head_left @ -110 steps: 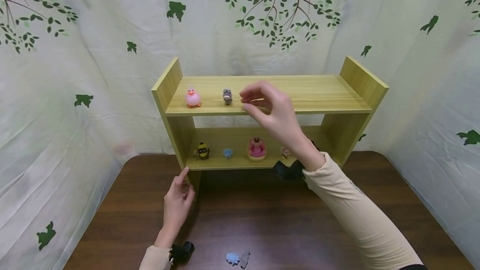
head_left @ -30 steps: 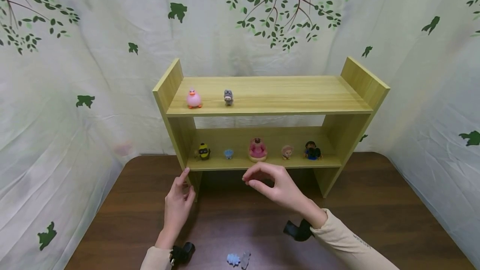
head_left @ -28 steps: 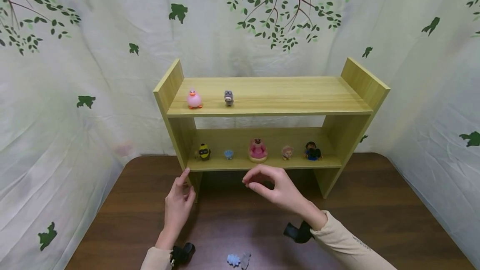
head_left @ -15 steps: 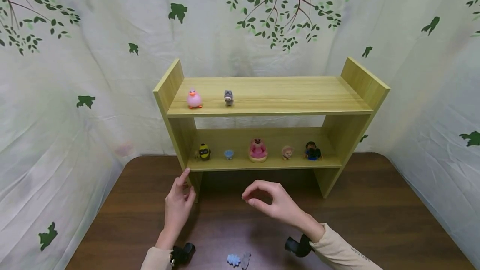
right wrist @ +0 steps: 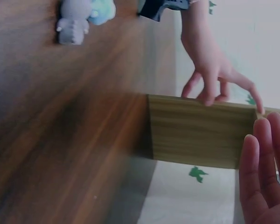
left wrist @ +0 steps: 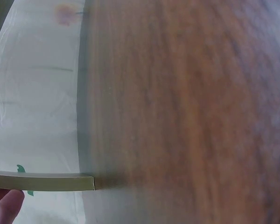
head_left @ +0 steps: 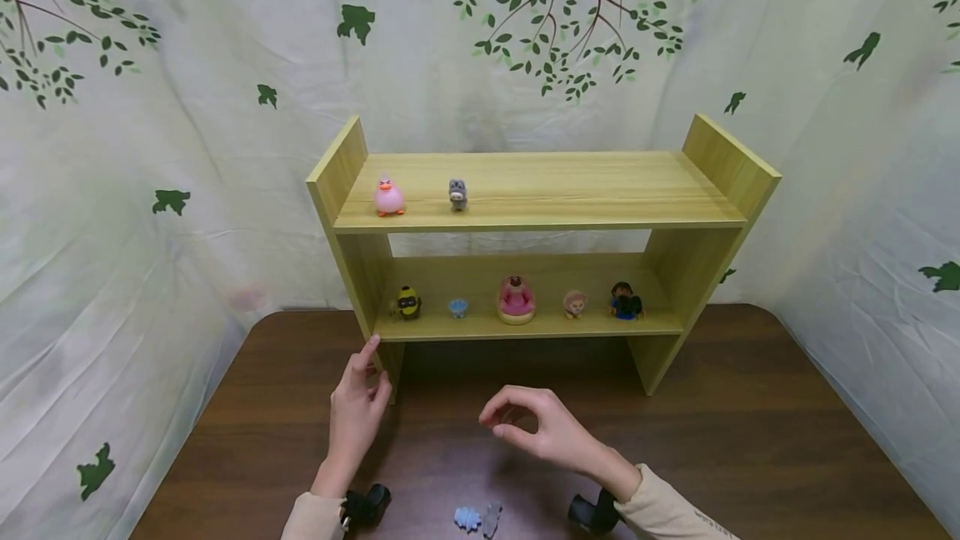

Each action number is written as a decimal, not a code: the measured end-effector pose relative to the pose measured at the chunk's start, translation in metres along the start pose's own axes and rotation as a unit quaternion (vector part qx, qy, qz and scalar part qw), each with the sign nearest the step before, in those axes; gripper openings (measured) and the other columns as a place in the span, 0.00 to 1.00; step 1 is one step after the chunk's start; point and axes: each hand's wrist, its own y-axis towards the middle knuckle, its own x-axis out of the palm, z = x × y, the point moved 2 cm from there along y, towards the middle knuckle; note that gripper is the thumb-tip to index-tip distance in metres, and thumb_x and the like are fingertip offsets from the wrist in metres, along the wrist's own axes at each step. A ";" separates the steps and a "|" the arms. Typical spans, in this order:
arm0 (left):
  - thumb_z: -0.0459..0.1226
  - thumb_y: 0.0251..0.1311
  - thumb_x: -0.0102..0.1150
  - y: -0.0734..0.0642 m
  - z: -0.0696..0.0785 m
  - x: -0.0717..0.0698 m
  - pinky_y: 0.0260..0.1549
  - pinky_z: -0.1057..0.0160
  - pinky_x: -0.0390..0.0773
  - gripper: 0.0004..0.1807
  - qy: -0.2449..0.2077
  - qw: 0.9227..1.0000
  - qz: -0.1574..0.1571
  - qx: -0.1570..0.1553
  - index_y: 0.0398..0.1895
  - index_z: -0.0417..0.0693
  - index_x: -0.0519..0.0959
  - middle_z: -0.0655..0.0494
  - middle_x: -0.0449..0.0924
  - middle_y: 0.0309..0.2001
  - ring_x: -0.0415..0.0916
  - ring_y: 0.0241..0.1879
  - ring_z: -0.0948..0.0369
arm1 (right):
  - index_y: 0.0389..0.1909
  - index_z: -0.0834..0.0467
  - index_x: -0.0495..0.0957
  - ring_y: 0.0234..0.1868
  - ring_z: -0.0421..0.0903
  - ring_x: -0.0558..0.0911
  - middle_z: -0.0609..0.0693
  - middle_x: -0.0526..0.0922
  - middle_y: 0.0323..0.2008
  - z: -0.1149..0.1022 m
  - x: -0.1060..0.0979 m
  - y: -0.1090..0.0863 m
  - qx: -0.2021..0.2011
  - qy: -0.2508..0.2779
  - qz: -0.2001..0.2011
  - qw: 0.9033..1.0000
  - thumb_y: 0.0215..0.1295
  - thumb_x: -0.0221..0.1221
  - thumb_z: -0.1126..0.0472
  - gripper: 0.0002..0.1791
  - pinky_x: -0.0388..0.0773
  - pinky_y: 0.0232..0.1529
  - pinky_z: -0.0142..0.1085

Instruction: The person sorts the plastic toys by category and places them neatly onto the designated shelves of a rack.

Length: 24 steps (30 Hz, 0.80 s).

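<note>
My left hand (head_left: 357,407) touches the left side of a small wooden shelf (head_left: 570,182), its index fingertip at the lower board's front edge. Only fingertips of it show in the left wrist view, beside the panel. My right hand (head_left: 543,427) hovers over the table, its thumb and fingers bent in a loose arc with a gap and nothing in between. In front of and below it, a light blue toy figure (head_left: 467,519) and a grey toy figure (head_left: 491,521) lie close together on the table. The right wrist view shows the grey one with small bumps.
A pink duck figure (head_left: 388,197) and a grey figurine (head_left: 457,195) stand on the top board. Along the lower board are a yellow-and-black figure (head_left: 408,303), a tiny blue cup (head_left: 457,307), a pink bear (head_left: 516,301), a small pinkish figure (head_left: 574,304) and a dark-haired figure (head_left: 625,302).
My right hand has come down from the upper board, past the lower one, toward the table and nearer the two lying toys. The left hand has stayed at the shelf's side.
</note>
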 end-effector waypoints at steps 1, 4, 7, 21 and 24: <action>0.15 0.44 0.61 0.000 0.000 0.000 0.19 0.63 0.80 0.46 0.000 1.000 0.000 0.000 0.67 0.54 0.60 0.49 0.70 0.33 0.74 0.29 0.57 | 0.43 0.58 0.79 0.38 0.44 0.81 0.48 0.82 0.38 -0.004 0.001 0.000 -0.002 -0.003 0.000 1.000 0.64 0.57 0.71 0.10 0.81 0.38 0.37; 0.15 0.44 0.61 0.000 0.000 -0.001 0.19 0.63 0.80 0.46 -0.001 1.000 0.000 0.000 0.67 0.54 0.61 0.49 0.70 0.33 0.74 0.29 0.57 | 0.41 0.62 0.79 0.37 0.49 0.81 0.51 0.82 0.37 -0.017 0.002 0.001 0.007 0.002 -0.003 1.000 0.61 0.58 0.74 0.10 0.81 0.38 0.38; 0.15 0.44 0.60 0.000 0.001 -0.001 0.19 0.63 0.80 0.46 -0.001 1.000 0.002 0.000 0.67 0.54 0.61 0.49 0.70 0.33 0.74 0.29 0.57 | 0.40 0.66 0.78 0.37 0.54 0.81 0.57 0.82 0.36 -0.030 0.003 0.003 0.019 0.014 -0.011 1.000 0.59 0.57 0.77 0.09 0.80 0.39 0.38; 0.16 0.47 0.59 -0.001 -0.001 -0.001 0.19 0.63 0.80 0.45 0.000 1.000 -0.012 -0.012 0.68 0.54 0.60 0.50 0.68 0.32 0.68 0.26 0.60 | 0.44 0.60 0.78 0.41 0.43 0.80 0.54 0.81 0.41 0.013 0.022 -0.020 0.059 0.016 -0.074 0.995 0.60 0.58 0.76 0.13 0.80 0.41 0.37; 0.16 0.47 0.59 -0.001 -0.001 0.000 0.20 0.62 0.81 0.45 -0.005 1.000 -0.016 -0.014 0.68 0.55 0.59 0.49 0.68 0.33 0.70 0.27 0.59 | 0.45 0.57 0.78 0.40 0.47 0.80 0.49 0.81 0.43 0.024 0.025 -0.026 0.076 0.026 -0.084 0.993 0.61 0.58 0.74 0.14 0.79 0.40 0.34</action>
